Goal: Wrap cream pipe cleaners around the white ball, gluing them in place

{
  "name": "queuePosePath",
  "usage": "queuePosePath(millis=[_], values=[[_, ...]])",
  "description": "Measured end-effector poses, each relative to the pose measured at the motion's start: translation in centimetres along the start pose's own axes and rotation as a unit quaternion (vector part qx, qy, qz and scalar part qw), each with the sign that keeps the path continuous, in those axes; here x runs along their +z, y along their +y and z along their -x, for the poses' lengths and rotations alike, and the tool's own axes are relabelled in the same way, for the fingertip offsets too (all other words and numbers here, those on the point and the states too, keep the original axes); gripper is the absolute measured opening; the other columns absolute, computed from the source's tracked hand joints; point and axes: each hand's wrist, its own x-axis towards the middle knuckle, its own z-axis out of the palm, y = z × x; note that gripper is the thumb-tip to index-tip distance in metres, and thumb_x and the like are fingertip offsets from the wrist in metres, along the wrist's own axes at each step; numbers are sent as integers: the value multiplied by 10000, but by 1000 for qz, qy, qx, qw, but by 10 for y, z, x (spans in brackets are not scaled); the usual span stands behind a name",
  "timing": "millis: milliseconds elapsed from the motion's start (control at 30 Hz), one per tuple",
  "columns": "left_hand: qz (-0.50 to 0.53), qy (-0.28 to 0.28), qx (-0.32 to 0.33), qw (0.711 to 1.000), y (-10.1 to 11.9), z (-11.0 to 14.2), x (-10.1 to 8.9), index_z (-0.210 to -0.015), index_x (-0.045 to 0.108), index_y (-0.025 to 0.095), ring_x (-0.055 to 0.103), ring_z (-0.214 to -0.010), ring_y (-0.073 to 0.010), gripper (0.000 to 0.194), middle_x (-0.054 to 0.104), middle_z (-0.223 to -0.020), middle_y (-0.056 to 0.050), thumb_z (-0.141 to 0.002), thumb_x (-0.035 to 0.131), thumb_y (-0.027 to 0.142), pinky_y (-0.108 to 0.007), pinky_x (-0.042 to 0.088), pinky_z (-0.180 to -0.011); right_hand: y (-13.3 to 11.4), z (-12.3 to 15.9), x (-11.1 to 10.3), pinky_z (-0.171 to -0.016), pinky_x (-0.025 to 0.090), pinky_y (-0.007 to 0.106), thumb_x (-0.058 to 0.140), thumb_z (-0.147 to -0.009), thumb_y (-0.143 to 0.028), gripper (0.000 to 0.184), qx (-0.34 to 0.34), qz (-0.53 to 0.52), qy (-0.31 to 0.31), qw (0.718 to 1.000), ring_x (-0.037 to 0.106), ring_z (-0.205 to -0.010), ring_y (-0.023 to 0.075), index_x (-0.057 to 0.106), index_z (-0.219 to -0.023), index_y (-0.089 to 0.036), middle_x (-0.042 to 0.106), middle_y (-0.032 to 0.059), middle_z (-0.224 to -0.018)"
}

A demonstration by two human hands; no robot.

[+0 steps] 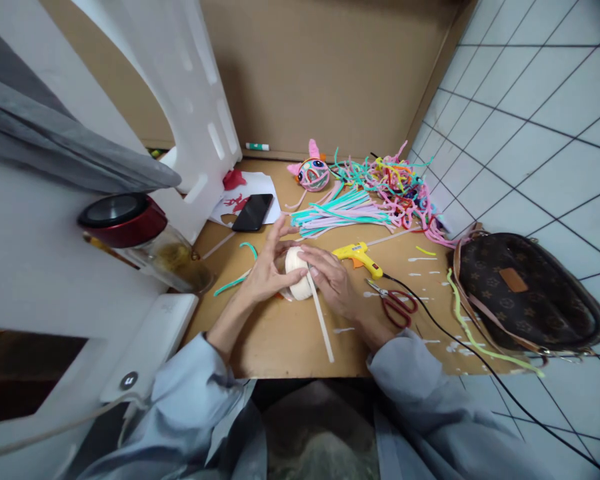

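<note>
Both my hands meet at the middle of a low wooden table [280, 340]. My left hand [266, 267] cups a white ball [298, 275] wrapped in white pipe cleaner, with its fingers curled round the left side. My right hand [333, 277] presses the ball from the right and pinches a white pipe cleaner [321, 319] whose free end trails toward me. A teal pipe cleaner [236, 280] lies just left of my left hand.
A yellow glue gun [357, 256] and red-handled scissors [397, 303] lie right of my hands. Behind are a heap of coloured pipe cleaners [375, 193], a pink finished figure [313, 173], a black phone [253, 211], a red-lidded jar [130, 227] and a brown bag [525, 293].
</note>
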Motion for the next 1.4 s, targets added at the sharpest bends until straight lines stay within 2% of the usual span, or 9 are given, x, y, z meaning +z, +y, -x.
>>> queuePosePath(millis=[167,300,600,867,1200,1400], values=[[-27,-20,9,999,3,-1,-4,-1368,483,283,546,-1281,-275,666,457,-1446,-120,-780,772,403,-465,447,-1105,0,0,0,-1119,429,440,344,-1043,-352,418,-1,6,-3,1000,526,-1326,197,596,-1348,-218,592,102,-1417],[-85,-23,21,996,9,-4,-6,-1182,635,215,445,-1383,-320,471,488,-1406,-144,-787,754,441,-505,362,-1168,2,1,1,-1095,444,450,334,-1041,-348,428,-4,20,-5,1000,542,-1300,215,592,-1354,-213,602,111,-1388],[-101,-30,7,994,15,-3,-7,-1092,693,196,453,-1379,-320,383,514,-1395,-151,-808,735,449,-504,381,-1147,0,0,0,-1091,446,453,316,-1042,-353,435,-11,41,-10,999,538,-1306,220,572,-1377,-247,589,93,-1414],[-117,-45,15,992,13,-4,-8,-1077,678,189,478,-1354,-302,345,526,-1367,-150,-833,704,431,-477,399,-1133,-1,-1,0,-1114,436,447,315,-1044,-354,438,-21,34,-12,999,527,-1323,208,553,-1390,-233,582,98,-1422],[-109,-62,12,992,18,-4,-10,-1101,656,181,474,-1344,-322,501,528,-1348,-164,-877,570,621,-483,394,-1129,0,0,3,-1096,440,452,335,-1040,-321,431,-27,50,-11,998,517,-1336,212,527,-1421,-260,569,86,-1442],[-114,-45,17,992,15,-4,-7,-1075,650,179,508,-1313,-300,356,523,-1351,-162,-848,690,451,-475,398,-1125,2,1,3,-1096,444,443,344,-1043,-332,419,-33,44,0,999,518,-1336,205,549,-1397,-241,569,91,-1440]])
